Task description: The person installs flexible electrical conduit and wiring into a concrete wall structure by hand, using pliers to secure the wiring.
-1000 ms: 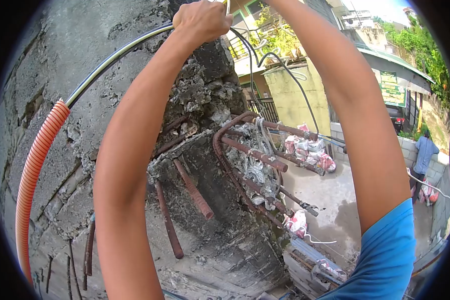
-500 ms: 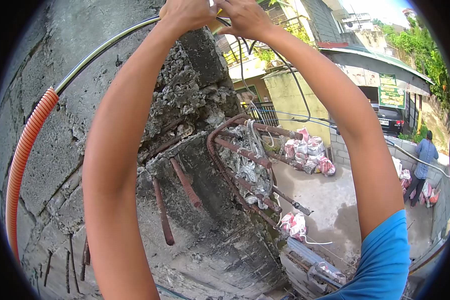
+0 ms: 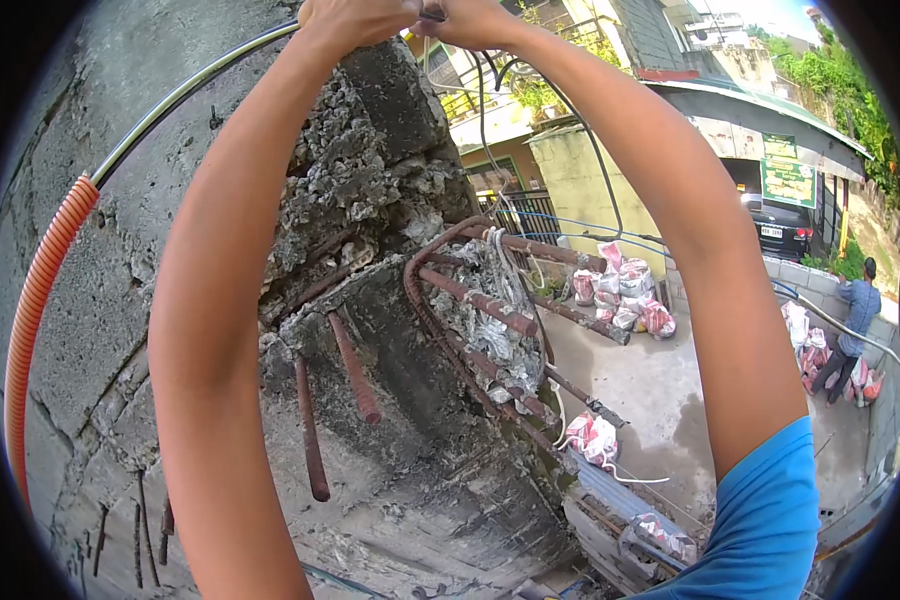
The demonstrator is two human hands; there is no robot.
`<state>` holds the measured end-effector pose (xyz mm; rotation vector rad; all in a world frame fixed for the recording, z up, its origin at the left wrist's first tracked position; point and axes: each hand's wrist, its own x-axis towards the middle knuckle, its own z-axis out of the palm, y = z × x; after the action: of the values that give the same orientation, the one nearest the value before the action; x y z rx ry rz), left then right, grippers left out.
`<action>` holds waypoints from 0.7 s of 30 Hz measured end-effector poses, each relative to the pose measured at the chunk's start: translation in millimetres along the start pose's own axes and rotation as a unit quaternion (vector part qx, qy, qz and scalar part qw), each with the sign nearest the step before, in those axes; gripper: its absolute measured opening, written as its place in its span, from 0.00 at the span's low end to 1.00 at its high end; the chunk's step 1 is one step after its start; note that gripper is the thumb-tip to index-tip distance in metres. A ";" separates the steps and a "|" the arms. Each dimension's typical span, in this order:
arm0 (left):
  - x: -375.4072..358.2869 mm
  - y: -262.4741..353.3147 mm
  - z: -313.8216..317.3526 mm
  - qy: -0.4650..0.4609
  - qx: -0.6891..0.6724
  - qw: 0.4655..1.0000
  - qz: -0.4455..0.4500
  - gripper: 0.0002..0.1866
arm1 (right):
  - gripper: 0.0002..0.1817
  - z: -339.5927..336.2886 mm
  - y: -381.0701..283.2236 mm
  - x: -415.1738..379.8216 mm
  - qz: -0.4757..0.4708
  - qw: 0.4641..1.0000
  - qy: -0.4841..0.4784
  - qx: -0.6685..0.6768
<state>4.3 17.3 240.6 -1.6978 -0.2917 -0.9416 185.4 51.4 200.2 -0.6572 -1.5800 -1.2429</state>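
Both my arms reach up to the top edge of the view, where the hands are partly cut off. My left hand (image 3: 355, 22) is closed around a grey, shiny cable (image 3: 195, 85). That cable comes out of an orange corrugated conduit (image 3: 45, 290) along the left side. Close beside it, my right hand (image 3: 470, 22) is closed, its fingers on a dark wire end (image 3: 432, 15) between the two hands. Black wires (image 3: 595, 140) loop down below and behind my right hand. The exact grip of the fingers is out of view.
A rough, broken concrete wall (image 3: 370, 180) stands directly ahead. Rusty rebar (image 3: 480, 300) juts out from it. Down in the yard, filled sacks (image 3: 625, 290) are piled by a block wall, and a person in blue (image 3: 855, 310) stands near more sacks (image 3: 810, 345).
My hands and the cable have shifted slightly left and up in view. A bit of yellow seen between the hands no longer shows. The person in the yard stands straighter.
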 end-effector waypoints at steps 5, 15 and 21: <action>-9.4 3.4 0.9 -0.082 -0.007 0.996 0.035 0.20 | 0.13 -2.1 -7.4 -8.6 -0.002 0.994 -0.015 0.108; -45.8 18.4 20.2 -0.185 0.046 0.981 -0.018 0.22 | 0.12 30.6 -21.7 -38.9 0.141 0.970 -0.185 0.074; -38.6 23.6 16.2 -0.198 0.038 0.979 -0.039 0.23 | 0.13 34.5 -28.6 -45.0 0.220 0.959 -0.170 0.044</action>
<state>0.9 33.8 195.6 -1.8050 -0.6544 -0.6313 165.1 80.9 147.7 -1.1406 -1.6336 -0.7500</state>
